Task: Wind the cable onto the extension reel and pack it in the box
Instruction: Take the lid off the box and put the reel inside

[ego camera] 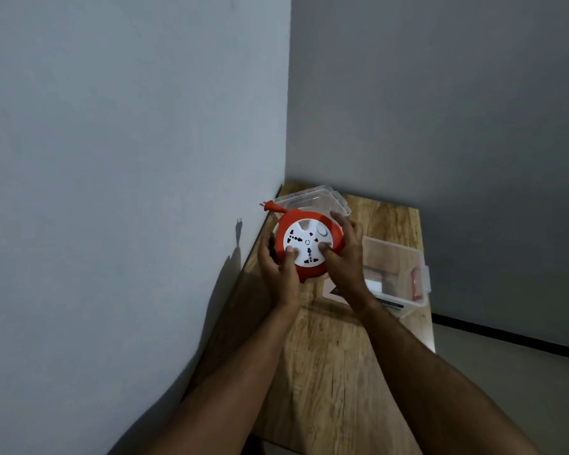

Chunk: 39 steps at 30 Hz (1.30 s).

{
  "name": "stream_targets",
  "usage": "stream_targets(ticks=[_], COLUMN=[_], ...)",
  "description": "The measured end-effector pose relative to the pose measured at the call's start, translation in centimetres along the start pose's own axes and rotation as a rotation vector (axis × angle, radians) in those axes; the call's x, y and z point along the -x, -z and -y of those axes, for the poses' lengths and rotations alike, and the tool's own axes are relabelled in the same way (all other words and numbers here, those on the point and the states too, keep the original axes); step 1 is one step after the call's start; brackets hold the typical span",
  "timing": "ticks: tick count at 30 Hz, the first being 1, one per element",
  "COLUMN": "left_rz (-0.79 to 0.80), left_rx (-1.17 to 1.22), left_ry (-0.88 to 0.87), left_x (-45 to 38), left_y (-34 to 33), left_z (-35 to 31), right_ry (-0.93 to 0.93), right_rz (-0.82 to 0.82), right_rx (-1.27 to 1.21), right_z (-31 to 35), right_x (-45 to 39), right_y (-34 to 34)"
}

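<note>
While the wooden table [335,372] carries two clear plastic pieces, we hold the red-and-white extension reel [307,246] up above it with both hands. The open box [395,274] stands just right of the reel, with something white and something red already inside; what looks like its lid [309,200] lies behind, though through the clear plastic we cannot be sure. Our left hand [276,270] grips the rim, thumb on the white socket face; our right hand [345,254] clasps the opposite rim, thumb likewise pressing the face. The cable seems wound in, with only the plug [274,206] jutting from the upper left edge near the wall. That plug could snag the box rim or wall on the way down, and the items inside might stop the reel sitting flat.
</note>
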State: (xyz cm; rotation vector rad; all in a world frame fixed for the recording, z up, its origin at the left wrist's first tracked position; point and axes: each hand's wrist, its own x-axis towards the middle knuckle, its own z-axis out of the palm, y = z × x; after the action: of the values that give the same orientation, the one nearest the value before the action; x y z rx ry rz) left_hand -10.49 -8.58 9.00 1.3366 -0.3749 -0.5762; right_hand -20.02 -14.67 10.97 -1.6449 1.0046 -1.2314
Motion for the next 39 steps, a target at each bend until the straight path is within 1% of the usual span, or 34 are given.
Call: stream_targets(ticks=[4,6,9,13,16,21,27,30,34,39], left_rz=[0.113,0.172,0.259,0.354,0.413,0.476,0.513,0.525,0.531,0.625], left_rx=[-0.014,-0.062,-0.126,-0.195,-0.279,-0.437,-0.536,-0.551,-0.542,-0.519], left_ry=[-0.019,-0.018,-0.007,0.035,0.093,0.204,0.373,0.419,0.48,0.588], left_x=[0.6,0.7,0.9,1.9,2.5,2.7,2.2,1.8,1.5,0.9], left_y=[-3.8,-5.5,-7.3,-9.0,-10.0,-10.6,-11.3,-11.5,-11.6,-11.8], left_z=[0.1,0.5,1.7,3.6,4.5,4.5,3.2,3.2,3.5,3.7], right_ry=[0.027,0.051,0.069,0.098,0.056,-0.063,-0.119,-0.144,-0.153,-0.186], right_rz=[-0.032,-0.056,-0.042,-0.005,-0.022,-0.016,0.002,-0.001,0.021,0.027], right_rx=[0.046,0.097,0.187,0.289,0.322,0.349,0.338,0.295,0.353,0.424], right_z=[0.0,-0.3,-1.2,-3.0,-4.6,-6.8,-9.2,-9.3,-9.7,-10.4], right_x=[-2.4,-3.3,-4.3,-4.6,-4.5,-3.8,-3.2,-2.9,-2.8,-2.9], right_y=[4.1,6.1,9.0,11.7,13.0,13.9,14.2,14.0,13.7,13.6])
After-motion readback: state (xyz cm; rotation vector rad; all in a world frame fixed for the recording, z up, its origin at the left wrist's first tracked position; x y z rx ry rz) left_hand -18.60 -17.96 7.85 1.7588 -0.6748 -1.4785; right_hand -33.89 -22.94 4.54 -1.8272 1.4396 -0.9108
